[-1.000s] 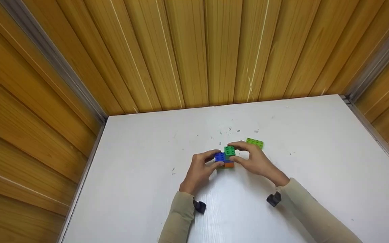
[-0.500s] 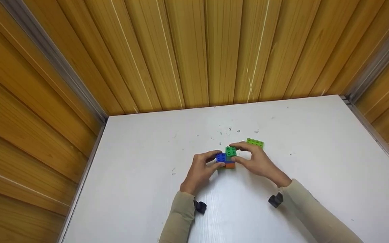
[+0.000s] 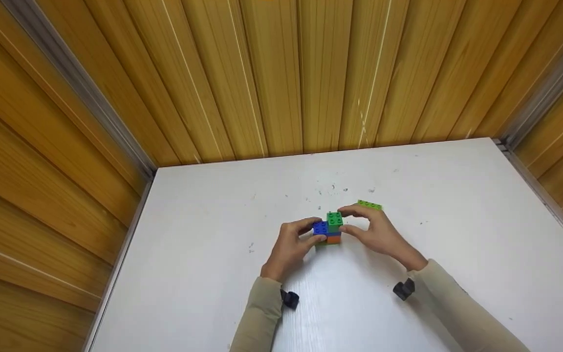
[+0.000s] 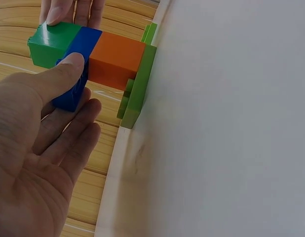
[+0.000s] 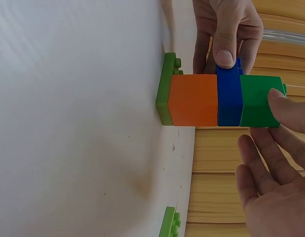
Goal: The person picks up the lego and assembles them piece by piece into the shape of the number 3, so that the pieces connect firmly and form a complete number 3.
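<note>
Green-topped brick stack (image 3: 331,228) stands mid-tabletop (image 3: 203,274) on a lime plate, nearer the far edge. My left hand (image 3: 292,246) pinches its blue brick (image 4: 75,69); my right hand (image 3: 378,233) pinches the green brick (image 5: 258,101). Loose lime brick (image 3: 369,206) just behind my right fingers.

The brick stack between my hands had four colours: a light green base plate (image 5: 165,89) at the bottom, then an orange brick (image 5: 193,100), a blue brick (image 5: 229,98) and a dark green brick (image 5: 258,101) on top. A loose brick (image 3: 369,205) behind it was light green. The table (image 3: 203,274) was white with small dark specks, the wall (image 3: 281,73) was yellow-brown wood with vertical lines, and my sleeves (image 3: 259,313) were beige.
</note>
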The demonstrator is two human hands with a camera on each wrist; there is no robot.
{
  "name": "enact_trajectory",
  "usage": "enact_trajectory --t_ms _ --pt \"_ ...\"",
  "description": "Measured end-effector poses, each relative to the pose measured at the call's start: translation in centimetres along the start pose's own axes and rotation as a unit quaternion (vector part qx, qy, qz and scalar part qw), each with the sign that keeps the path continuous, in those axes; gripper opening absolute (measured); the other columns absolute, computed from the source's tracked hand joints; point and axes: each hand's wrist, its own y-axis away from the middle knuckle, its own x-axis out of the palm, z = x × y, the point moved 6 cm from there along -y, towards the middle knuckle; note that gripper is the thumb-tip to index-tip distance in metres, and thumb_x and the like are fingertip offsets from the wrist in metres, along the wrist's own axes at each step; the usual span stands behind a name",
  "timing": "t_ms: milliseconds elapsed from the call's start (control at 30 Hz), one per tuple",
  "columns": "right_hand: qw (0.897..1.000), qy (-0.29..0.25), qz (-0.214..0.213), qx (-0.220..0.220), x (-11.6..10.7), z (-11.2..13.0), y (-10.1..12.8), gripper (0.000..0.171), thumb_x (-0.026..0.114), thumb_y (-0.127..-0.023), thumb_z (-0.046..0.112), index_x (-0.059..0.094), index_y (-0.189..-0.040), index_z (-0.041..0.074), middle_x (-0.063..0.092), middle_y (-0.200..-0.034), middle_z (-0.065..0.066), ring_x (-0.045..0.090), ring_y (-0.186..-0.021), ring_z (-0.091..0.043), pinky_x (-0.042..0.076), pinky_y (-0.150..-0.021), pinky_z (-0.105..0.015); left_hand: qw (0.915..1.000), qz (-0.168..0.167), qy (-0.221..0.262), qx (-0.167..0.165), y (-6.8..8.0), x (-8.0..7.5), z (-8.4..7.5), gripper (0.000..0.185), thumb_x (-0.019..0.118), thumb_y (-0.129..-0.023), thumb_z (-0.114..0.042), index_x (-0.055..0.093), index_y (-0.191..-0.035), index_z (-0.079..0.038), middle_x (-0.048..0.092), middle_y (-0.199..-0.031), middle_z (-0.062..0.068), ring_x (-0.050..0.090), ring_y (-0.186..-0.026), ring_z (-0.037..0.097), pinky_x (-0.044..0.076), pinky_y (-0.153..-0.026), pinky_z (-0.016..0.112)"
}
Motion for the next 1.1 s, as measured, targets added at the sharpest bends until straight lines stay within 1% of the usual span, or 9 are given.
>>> enact_trajectory --t_ms 133,267,367,533,767,967,1100 --pt "1.000 0.007 -0.010 0.001 -0.6 -0.4 0.1 0.035 0.082 -0.096 0.016 0.074 -0.130 0.009 0.076 -0.128 -0.007 0.068 -0.125 -0.035 0.052 -0.110 -0.063 1.0000 -0.001 -0.003 -0.007 0.1 -0.1 -0.1 0.045 0.080 -0.098 -0.020 0.070 -0.139 -0.005 0.073 -0.137 0.008 0.071 -0.126 0.023 0.055 -0.111 0.035" --pt "1.000 0.010 -0.020 0.016 -1.2 -1.0 0.3 0.037 0.081 -0.097 0.016 0.072 -0.131 0.005 0.075 -0.130 -0.009 0.067 -0.127 -0.036 0.050 -0.113 -0.063 0.9998 -0.003 -0.007 -0.017 0.1 -0.1 -0.1 0.045 0.080 -0.098 -0.020 0.070 -0.140 -0.005 0.073 -0.138 0.007 0.071 -0.127 0.023 0.055 -0.111 0.036" --pt "0.999 0.012 -0.024 0.027 -1.6 -1.6 0.4 0.038 0.081 -0.097 0.016 0.072 -0.133 0.006 0.074 -0.131 -0.011 0.067 -0.128 -0.037 0.049 -0.114 -0.064 0.9998 -0.006 -0.012 -0.016 0.0 -0.1 0.0 0.045 0.080 -0.098 -0.020 0.071 -0.139 -0.005 0.073 -0.137 0.007 0.071 -0.126 0.022 0.056 -0.111 0.036" --pt "0.999 0.020 -0.029 0.039 -2.4 -2.4 0.3 0.040 0.082 -0.096 0.016 0.072 -0.133 0.008 0.074 -0.131 -0.012 0.068 -0.126 -0.038 0.049 -0.113 -0.064 0.9998 -0.006 -0.015 -0.012 0.1 0.0 0.0 0.044 0.080 -0.097 -0.019 0.071 -0.139 -0.006 0.074 -0.137 0.007 0.071 -0.126 0.022 0.056 -0.110 0.034" --pt "0.998 0.035 -0.037 0.048 -3.3 -3.2 0.2 0.040 0.083 -0.096 0.015 0.071 -0.133 0.007 0.073 -0.129 -0.018 0.067 -0.123 -0.043 0.051 -0.110 -0.065 0.9996 -0.005 -0.012 -0.023 0.2 0.0 -0.1 0.045 0.080 -0.097 -0.019 0.071 -0.140 -0.008 0.072 -0.139 0.008 0.070 -0.128 0.025 0.056 -0.110 0.034" --pt "0.996 0.050 -0.042 0.061 -4.0 -4.2 0.0 0.041 0.081 -0.096 0.013 0.070 -0.134 0.002 0.072 -0.130 -0.019 0.066 -0.122 -0.041 0.051 -0.109 -0.063 0.9997 -0.003 -0.022 -0.008 0.1 0.0 -0.2 0.045 0.080 -0.098 -0.019 0.070 -0.139 -0.003 0.073 -0.137 0.012 0.071 -0.127 0.030 0.057 -0.110 0.037" --pt "0.995 0.057 -0.044 0.070 -4.4 -5.0 0.0 0.042 0.081 -0.097 0.012 0.068 -0.135 0.000 0.070 -0.133 -0.019 0.065 -0.124 -0.041 0.052 -0.110 -0.063 0.9998 -0.004 -0.019 -0.010 0.0 0.1 -0.1 0.044 0.080 -0.098 -0.018 0.071 -0.138 -0.004 0.073 -0.137 0.012 0.071 -0.126 0.029 0.057 -0.110 0.037"
